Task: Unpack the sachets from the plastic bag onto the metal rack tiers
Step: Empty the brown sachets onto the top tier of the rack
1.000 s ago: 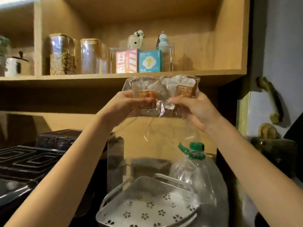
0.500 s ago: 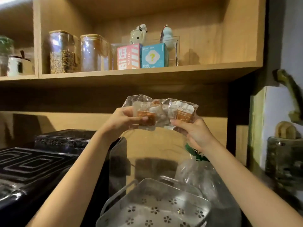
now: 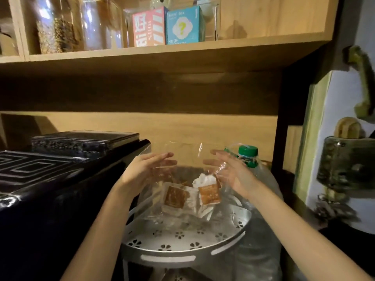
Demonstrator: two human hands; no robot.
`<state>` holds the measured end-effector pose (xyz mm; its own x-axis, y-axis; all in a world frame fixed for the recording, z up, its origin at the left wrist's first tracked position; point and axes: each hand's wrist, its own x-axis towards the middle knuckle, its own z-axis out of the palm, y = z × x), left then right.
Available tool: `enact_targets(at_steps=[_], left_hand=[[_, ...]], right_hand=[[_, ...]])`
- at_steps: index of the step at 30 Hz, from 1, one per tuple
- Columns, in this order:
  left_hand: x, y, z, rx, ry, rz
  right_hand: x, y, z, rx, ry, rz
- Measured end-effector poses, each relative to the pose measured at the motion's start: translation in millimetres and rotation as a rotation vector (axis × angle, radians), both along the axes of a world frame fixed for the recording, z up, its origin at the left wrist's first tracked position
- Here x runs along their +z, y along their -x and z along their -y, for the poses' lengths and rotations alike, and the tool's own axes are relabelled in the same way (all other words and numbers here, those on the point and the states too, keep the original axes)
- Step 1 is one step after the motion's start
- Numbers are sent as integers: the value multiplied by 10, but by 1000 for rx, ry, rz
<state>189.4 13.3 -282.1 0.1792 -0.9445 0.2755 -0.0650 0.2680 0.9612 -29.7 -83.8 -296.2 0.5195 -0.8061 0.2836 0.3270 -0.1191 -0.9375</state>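
Head view: clear crinkled plastic bag [image 3: 182, 157] with brown-and-white square sachets [image 3: 209, 193], centre frame, over round perforated metal rack tier [image 3: 182, 250] at 6 o'clock. Left hand [image 3: 142, 171] at 9 o'clock of bag, right hand [image 3: 233, 173] at 3 o'clock; fingers straight, spread; contact with bag unclear.

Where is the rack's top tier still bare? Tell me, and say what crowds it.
Bare perforated floor shows along the front rim of the top tier, below the plastic bag. The bag and sachets fill the back. The black appliance hems the left, the green-capped bottle the right.
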Motion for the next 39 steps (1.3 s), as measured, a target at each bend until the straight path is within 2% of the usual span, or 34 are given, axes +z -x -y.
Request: enact_targets(at_steps=[2,5,9,11,14,16,18,21,24,28,29,31,33,35,39], left_hand=[[14,6,-11,4,19,-2],[27,25,-28,17,77,28],[-75,79,-97,143,181,21],[-200,45,-159,153,129,115],[-369,-11,-250,4,10,247],[-440,7,-250,14,33,297],[-458,49,-201,113,115,251],[-421,84,-168,117,148,3],[-384,60,-160,128,120,-76],[-347,64,-160,165,105,-114],[-331,68,-163,183,97,-103],[-287,81,-174,193,91,-94],[-224,81,-193,187,99,-119],[-132,76,-219,215,129,-102],[56,91,-242,280,228,-26]], right_hand=[[23,20,12,-19,22,59],[54,34,-10,-101,63,32],[153,47,-62,-137,45,117],[206,54,-77,-120,16,163],[238,64,-88,-121,3,161],[238,70,-99,-107,-14,144],[222,84,-100,-81,-42,131],[138,180,-72,-5,-37,136],[-52,327,-59,105,-11,-35],[-326,367,-152,116,91,-532],[-363,348,-170,75,119,-594],[-383,302,-188,-32,144,-565],[-351,262,-188,-139,133,-440],[-293,229,-184,-191,120,-326],[-178,189,-191,-233,202,-227]])
